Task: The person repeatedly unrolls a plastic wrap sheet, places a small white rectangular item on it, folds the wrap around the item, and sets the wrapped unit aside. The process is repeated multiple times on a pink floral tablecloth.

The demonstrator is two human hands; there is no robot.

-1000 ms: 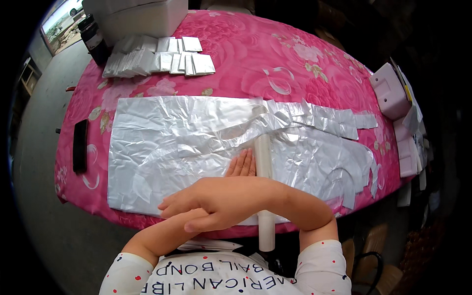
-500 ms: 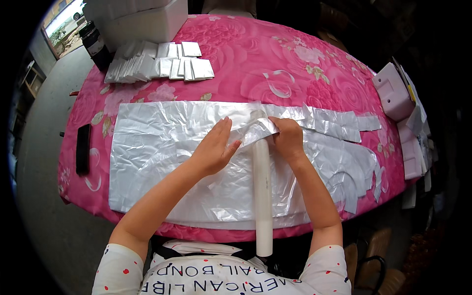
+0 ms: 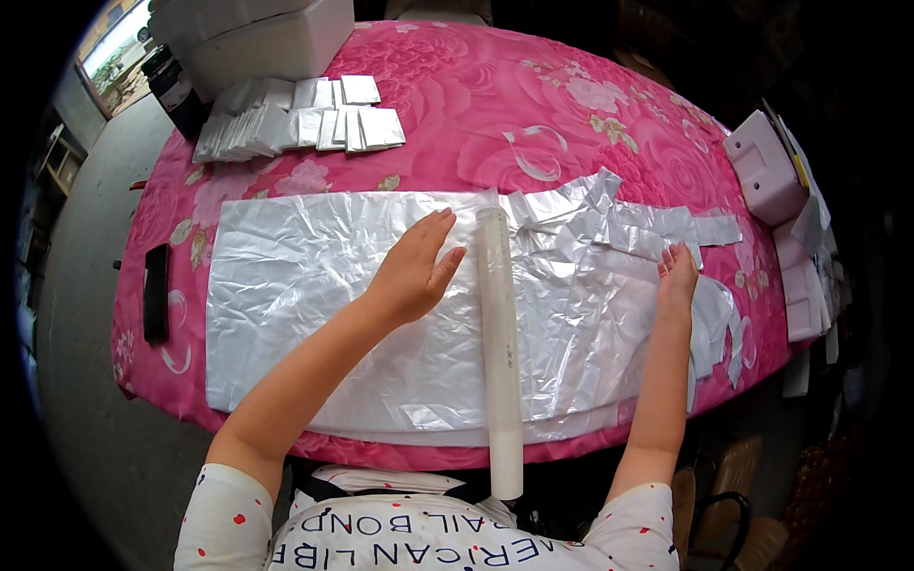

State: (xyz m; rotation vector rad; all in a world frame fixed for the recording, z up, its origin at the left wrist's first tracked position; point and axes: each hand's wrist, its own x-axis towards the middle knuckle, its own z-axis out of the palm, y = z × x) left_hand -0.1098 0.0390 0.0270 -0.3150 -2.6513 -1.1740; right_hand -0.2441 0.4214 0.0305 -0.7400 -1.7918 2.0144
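Compared with half a second ago, the right hand [image 3: 677, 272] is now reaching farther to the right, the loose upper film [image 3: 571, 262] is spreading to that side, and the white tube [image 3: 500, 352] is showing its far end, which the film was covering before. At the left, a black flat object [image 3: 156, 293] is lying on the pink flowered tablecloth [image 3: 447, 105]. Behind it, a black bottle [image 3: 176, 93] is standing beside a white foam box [image 3: 271, 48], and many folded silvery packets [image 3: 286, 119] are resting in front of this box. The wide silvery sheet [image 3: 314, 285] is covering the near part of the table, somewhat wrinkled. The left hand [image 3: 412, 274] is staying above this sheet, just left of the tube, open, with straight fingers and the thumb standing apart. The tube is lying across the sheet, its near end passing beyond the table edge. The right hand is keeping its fingers close together at the film; I cannot tell if they are gripping it. At the far right, pale pink foam boxes [image 3: 762, 171] are standing along the table's edge.
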